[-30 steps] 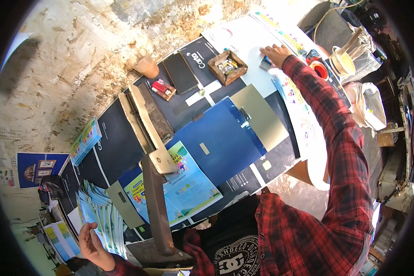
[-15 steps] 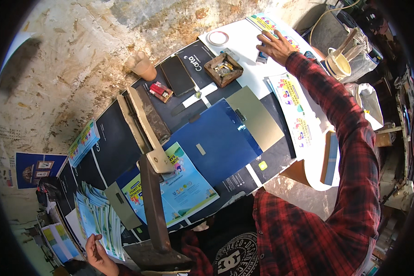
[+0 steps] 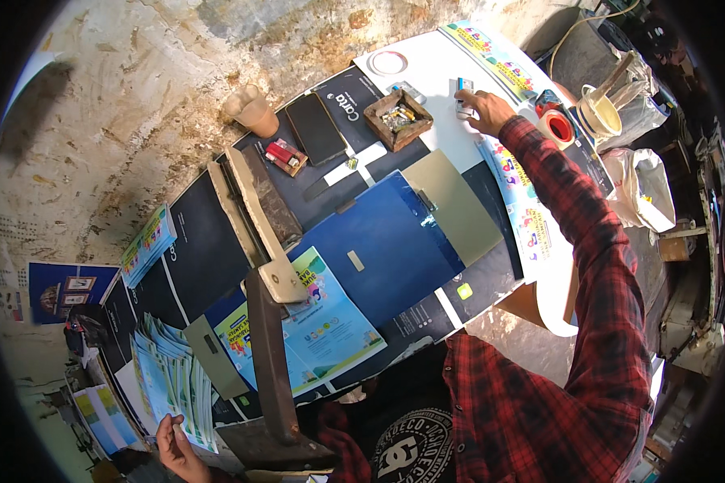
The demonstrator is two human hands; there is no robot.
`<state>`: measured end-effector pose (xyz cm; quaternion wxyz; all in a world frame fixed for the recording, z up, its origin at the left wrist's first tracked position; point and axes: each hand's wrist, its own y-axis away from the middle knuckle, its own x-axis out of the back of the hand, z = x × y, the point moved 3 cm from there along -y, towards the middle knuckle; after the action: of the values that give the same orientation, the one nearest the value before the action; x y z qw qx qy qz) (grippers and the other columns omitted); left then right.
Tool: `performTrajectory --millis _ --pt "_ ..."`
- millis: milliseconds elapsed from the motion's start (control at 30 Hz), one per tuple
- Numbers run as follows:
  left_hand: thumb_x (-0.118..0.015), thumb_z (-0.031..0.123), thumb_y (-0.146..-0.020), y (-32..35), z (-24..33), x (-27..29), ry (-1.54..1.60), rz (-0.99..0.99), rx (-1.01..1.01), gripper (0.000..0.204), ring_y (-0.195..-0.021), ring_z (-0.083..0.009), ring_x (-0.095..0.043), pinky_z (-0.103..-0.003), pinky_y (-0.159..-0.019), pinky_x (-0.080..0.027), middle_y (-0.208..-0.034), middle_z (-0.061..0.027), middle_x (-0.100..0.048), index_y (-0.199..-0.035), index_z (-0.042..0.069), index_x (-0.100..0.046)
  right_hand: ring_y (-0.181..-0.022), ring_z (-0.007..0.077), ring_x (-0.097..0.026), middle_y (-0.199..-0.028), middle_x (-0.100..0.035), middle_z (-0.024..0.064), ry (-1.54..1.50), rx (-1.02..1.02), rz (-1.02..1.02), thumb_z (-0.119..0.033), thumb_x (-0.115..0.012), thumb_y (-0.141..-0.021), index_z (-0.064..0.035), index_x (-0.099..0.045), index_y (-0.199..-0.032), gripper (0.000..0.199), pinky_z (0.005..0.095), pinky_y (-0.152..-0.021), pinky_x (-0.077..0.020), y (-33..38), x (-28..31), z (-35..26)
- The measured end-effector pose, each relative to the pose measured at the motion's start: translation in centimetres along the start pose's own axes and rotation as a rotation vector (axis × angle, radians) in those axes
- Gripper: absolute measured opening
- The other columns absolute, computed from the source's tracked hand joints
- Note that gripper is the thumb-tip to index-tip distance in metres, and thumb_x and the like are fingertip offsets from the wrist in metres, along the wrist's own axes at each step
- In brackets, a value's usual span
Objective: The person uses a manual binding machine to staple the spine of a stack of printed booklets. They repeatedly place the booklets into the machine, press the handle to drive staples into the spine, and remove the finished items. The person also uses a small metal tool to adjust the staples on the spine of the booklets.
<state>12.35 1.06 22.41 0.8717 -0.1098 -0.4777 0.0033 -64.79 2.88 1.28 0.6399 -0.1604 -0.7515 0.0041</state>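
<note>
At the far right of the table, my right hand [image 3: 488, 111] is closed on a small blue-and-white box [image 3: 462, 98], its fingers against the box's side. Down at the lower left, my left hand [image 3: 177, 452] is raised beside a fanned stack of printed booklets [image 3: 169, 374]. Its fingertips are pinched together, with a tiny pale bit between them that is too small to name. A long beige metal device with a brown arm [image 3: 270, 354], looking like a large stapler, stands in front of me. Open printed sheets [image 3: 330, 334] lie under its head, on a blue board [image 3: 370, 249].
A wooden tray of small bits [image 3: 398, 121], a phone [image 3: 315, 129], a red lighter [image 3: 282, 152] and a plastic cup [image 3: 252, 111] line the far side. Red tape [image 3: 556, 129] and a pot with brushes [image 3: 600, 113] stand right. More booklets [image 3: 148, 245] lie left.
My right hand has drawn back toward me and closed on the small box, which now shows more. The red tape has come into sight. My left hand has barely moved.
</note>
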Motion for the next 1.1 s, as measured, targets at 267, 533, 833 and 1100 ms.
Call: performTrajectory --millis 267,533,833,1100 --pt "-0.052 0.004 -0.097 -3.0 0.0 -1.2 0.171 -0.034 -0.157 0.026 -0.099 -0.0220 -0.064 -0.035 -0.093 -0.047 -0.108 -0.0175 -0.066 -0.118 -0.008 -0.059 -0.101 0.0369 -0.063 -0.102 -0.067 0.0192 -0.116 -0.019 0.016 -0.003 -0.059 -0.070 -0.0070 -0.057 -0.119 0.049 0.0444 -0.087 -0.0529 -0.7 -2.2 -0.6" --pt "-0.071 0.015 -0.088 -19.2 11.9 -17.4 0.286 -0.221 -0.575 0.020 -0.089 -0.0191 -0.068 -0.031 -0.081 -0.052 -0.097 -0.0102 -0.072 -0.103 0.002 -0.071 -0.080 0.0096 -0.063 -0.090 -0.068 0.0039 -0.703 -0.316 -0.044 -0.012 -0.069 -0.086 0.0009 -0.063 -0.117 0.034 0.0248 -0.069 -0.0490 -0.5 0.2 2.9" --pt "-0.076 0.030 -0.079 -26.6 12.4 -29.5 -0.358 -0.366 -0.747 0.015 -0.098 -0.0226 -0.052 -0.041 -0.084 -0.038 -0.085 -0.0017 -0.059 -0.086 0.017 -0.073 -0.079 0.0099 -0.057 -0.092 -0.061 0.0032 -1.375 -0.238 0.093 -0.001 -0.061 -0.091 -0.0031 -0.057 -0.102 0.011 0.0234 -0.069 -0.0448 -0.1 8.0 -4.5" --pt "-0.073 0.025 -0.081 -27.9 11.5 -30.2 -0.319 -0.362 -0.795 0.006 -0.094 -0.0211 -0.052 -0.042 -0.085 -0.032 -0.081 0.0001 -0.058 -0.080 0.020 -0.076 -0.082 0.0162 -0.066 -0.093 -0.068 0.0104 -1.124 0.274 -0.027 0.016 -0.064 -0.079 0.0011 -0.067 -0.095 0.022 0.0303 -0.077 -0.0552 -5.7 10.3 -29.8"
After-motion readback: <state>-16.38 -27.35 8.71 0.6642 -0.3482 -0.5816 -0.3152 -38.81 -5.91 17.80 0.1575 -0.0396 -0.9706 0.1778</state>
